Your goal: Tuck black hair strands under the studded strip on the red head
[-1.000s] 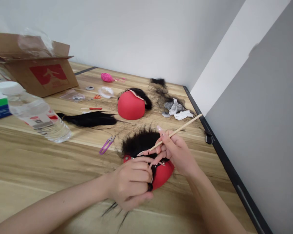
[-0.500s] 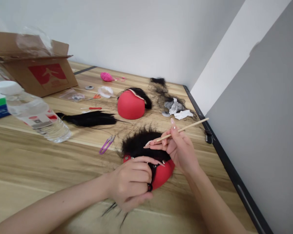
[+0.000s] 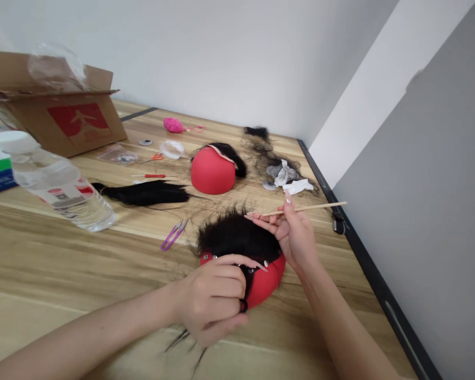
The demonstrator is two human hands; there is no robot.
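A red dome-shaped wig form (image 3: 267, 287) lies on the table with a mass of short black hair (image 3: 237, 232) across its far side and several pins along the hair's edge. My left hand (image 3: 216, 295) rests on the form, fingers curled and index finger stretched along the pinned edge. Dark hair strands (image 3: 182, 338) stick out from under that hand, and a small black loop (image 3: 243, 305) shows by its thumb. Between the thumb and fingers of my right hand (image 3: 295, 232) is a thin wooden stick (image 3: 320, 206), its near end over the hair.
Purple thread snips (image 3: 173, 236) lie left of the form. Beyond are a second red form (image 3: 212, 171) with hair, a black hair bundle (image 3: 150, 193) and crumpled tissue (image 3: 283, 173). A water bottle (image 3: 63, 184) and cardboard box (image 3: 71, 121) stand left. A wall borders the right.
My right hand has lifted slightly up and away, and the wooden stick has turned closer to level. My left hand stays in place on the form.
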